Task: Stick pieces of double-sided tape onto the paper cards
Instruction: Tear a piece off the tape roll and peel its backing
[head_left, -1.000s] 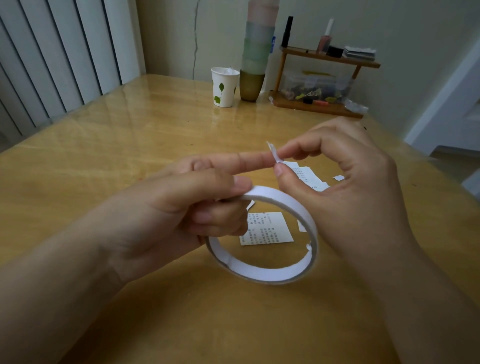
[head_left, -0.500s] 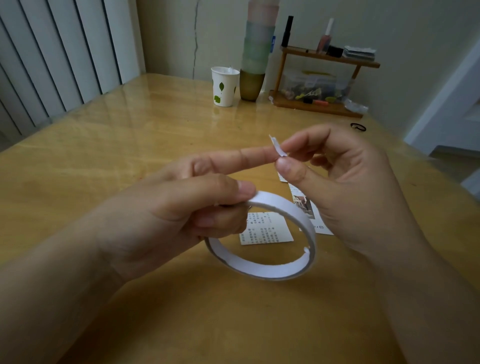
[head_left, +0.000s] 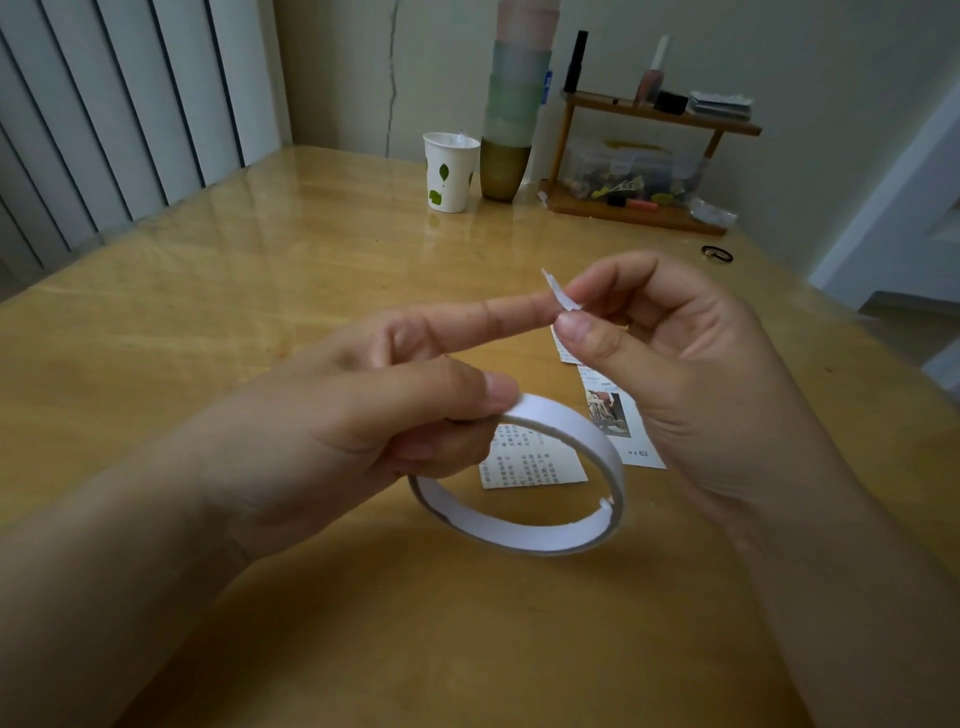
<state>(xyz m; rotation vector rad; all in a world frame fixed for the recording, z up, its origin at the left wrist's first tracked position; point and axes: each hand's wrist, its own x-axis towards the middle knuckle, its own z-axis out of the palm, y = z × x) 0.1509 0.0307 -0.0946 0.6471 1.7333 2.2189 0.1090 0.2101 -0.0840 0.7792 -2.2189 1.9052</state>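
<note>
My left hand (head_left: 363, 415) grips a white roll of double-sided tape (head_left: 545, 530) above the table, thumb on its rim, index finger stretched out to the right. A small white tape piece (head_left: 558, 291) sits at that fingertip. My right hand (head_left: 675, 374) pinches the piece between thumb and forefinger. Under the roll lies a printed paper card (head_left: 530, 465). A second card with a picture (head_left: 618, 415) and a third card (head_left: 561, 345) lie partly hidden behind my right hand.
The wooden table (head_left: 260, 312) carries a white paper cup (head_left: 449, 174), a tall stack of coloured cups (head_left: 514, 104) and a small wooden shelf (head_left: 644, 156) with small items at the far edge. A black hair tie (head_left: 717, 253) lies at the right.
My right hand has lifted slightly and turned, uncovering the cards beneath it. The tape piece stays pinched at the left index fingertip. The roll has barely moved.
</note>
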